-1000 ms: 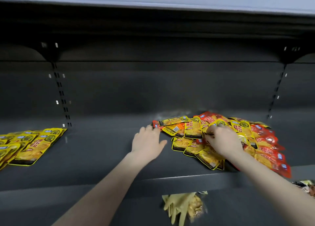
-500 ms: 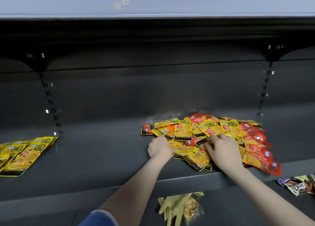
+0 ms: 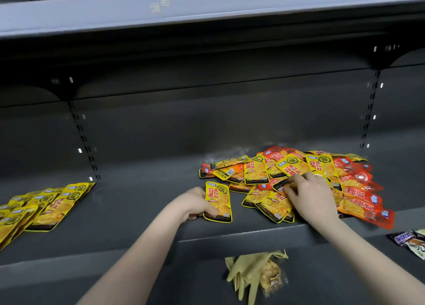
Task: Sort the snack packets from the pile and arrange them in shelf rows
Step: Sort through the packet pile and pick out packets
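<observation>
Head view, one moment. Dark grey metal shelf (image 3: 142, 203), deep, with a slotted back panel; upper shelf edge (image 3: 207, 10), pale grey, carrying two small labels.

Pile of snack packets (image 3: 322, 173), mixed yellow and red, heaped on the right half of the shelf, reaching from the back wall to the front lip. Red packets lie mostly along the right and rear; yellow ones toward the centre and front.

Row of yellow packets (image 3: 46, 205), overlapped like tiles, at the far left of the same shelf, well apart from the pile.

Left hand (image 3: 195, 204), fingers curled round a single yellow packet (image 3: 218, 201), thumb on its lower front; the packet is held just left of the pile, clear of it, near the front of the shelf.

Right hand (image 3: 310, 194), palm down on the pile, fingertips pinching the edge of a yellow packet near the centre; exactly which packet cannot be told.

Lower shelf: yellowish rubber glove (image 3: 250, 274) lying over a clear bag of snacks (image 3: 273, 274); at far right, a dark Snickers wrapper (image 3: 404, 236) touching a green-and-white packet (image 3: 419, 247).
</observation>
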### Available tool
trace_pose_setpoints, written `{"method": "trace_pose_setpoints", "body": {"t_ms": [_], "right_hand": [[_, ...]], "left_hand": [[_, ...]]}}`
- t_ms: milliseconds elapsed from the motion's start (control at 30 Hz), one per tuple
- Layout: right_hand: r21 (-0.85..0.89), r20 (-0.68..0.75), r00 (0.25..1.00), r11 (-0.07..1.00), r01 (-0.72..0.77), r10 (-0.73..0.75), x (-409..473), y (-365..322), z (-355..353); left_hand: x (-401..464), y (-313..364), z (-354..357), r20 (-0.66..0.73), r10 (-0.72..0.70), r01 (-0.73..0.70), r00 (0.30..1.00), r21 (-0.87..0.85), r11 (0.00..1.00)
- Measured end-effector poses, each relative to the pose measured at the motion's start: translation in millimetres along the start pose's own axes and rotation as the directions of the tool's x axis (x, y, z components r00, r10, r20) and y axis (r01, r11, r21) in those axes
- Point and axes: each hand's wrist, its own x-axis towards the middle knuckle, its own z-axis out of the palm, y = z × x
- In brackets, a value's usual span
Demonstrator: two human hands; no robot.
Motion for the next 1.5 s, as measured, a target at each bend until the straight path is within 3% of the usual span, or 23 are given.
{"method": "trace_pose_setpoints", "body": {"t_ms": [133,333,467,667,900,1067,1200,1333,1500], "right_hand": [[-0.011,0.011,0.999,0.999,0.031,-0.031,1,-3,-2],[-0.021,0.074,0.995,0.998,0.063,-0.061,-2,-7,-11],[-0.030,0.091,0.996,0.999,0.020,-0.017,-11,-10,-17],[-0.204,0.140,0.975,0.969,-0.142,0.173,-26,-30,-28],[-0.242,0.244,0.969,0.970,0.016,0.045,-30,-47,-25],[-0.075,0.305,0.952,0.997,0.016,0.008,-38,-53,-25],[0.202,0.231,0.968,0.968,-0.148,0.099,-44,-57,-18],[0.462,0.252,0.939,0.824,-0.329,0.234,-36,-53,-23],[0.618,0.424,0.846,0.580,-0.531,0.323,-17,-45,-31]], "left_hand": [[-13,-20,-18,0.019,-0.039,0.037,0.999,0.090,0.995],[4,-21,-4,-0.325,-0.043,0.125,0.945,0.233,0.964],[10,-14,13,-0.415,-0.060,0.180,0.908,0.257,0.949],[19,-10,9,-0.379,-0.097,0.220,0.920,0.297,0.929],[19,-16,0,-0.358,-0.084,0.204,0.930,0.311,0.928],[18,-28,-8,-0.363,-0.084,0.184,0.928,0.252,0.950],[17,-36,-9,-0.383,-0.069,0.135,0.921,0.149,0.980],[14,-42,-14,-0.441,-0.102,0.103,0.892,-0.022,0.994],[9,-49,-20,-0.404,-0.132,0.016,0.905,-0.277,0.961]]}}
